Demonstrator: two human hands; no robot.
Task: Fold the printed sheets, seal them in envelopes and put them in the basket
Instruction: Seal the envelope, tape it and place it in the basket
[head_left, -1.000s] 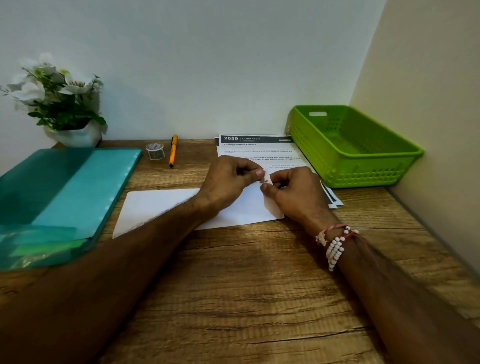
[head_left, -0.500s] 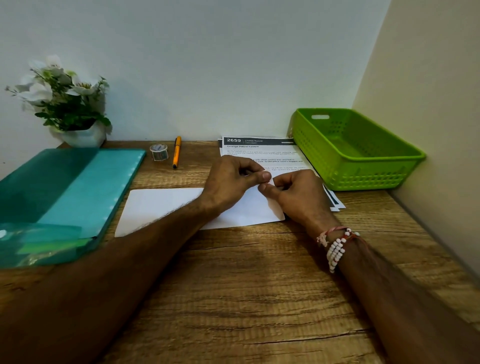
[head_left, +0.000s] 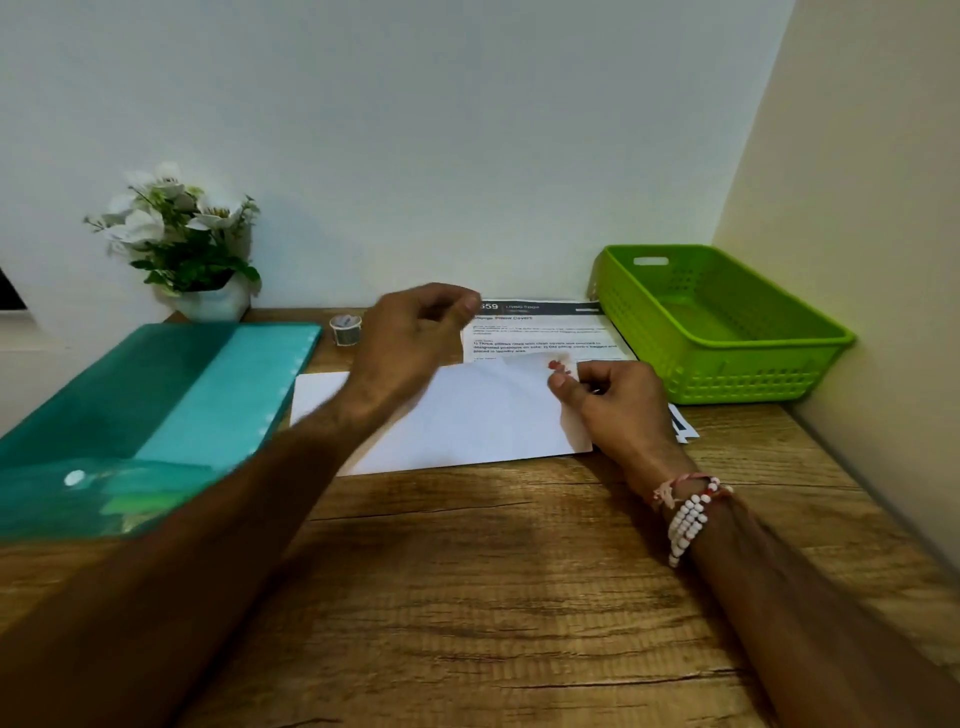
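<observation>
The wood-grain tabletop (head_left: 519, 571) fills a corner between a white wall and a cream one. Half a second ago your hands met fingertip to fingertip over the far edge of the envelope (head_left: 457, 421). Now your left hand (head_left: 410, 338) has lifted away toward the rear edge. It is blurred, its fingers are curled, and I cannot tell whether it holds anything. Your right hand (head_left: 618, 400) stays at the envelope's right end, thumb and forefinger pinching the lifted flap, where a small red bit shows. The envelope is white and blank, lying mid-tabletop and overlapping the printed sheets (head_left: 540, 335) behind it. The green basket (head_left: 753, 374) sits at the right rear corner, just beside the sheets.
</observation>
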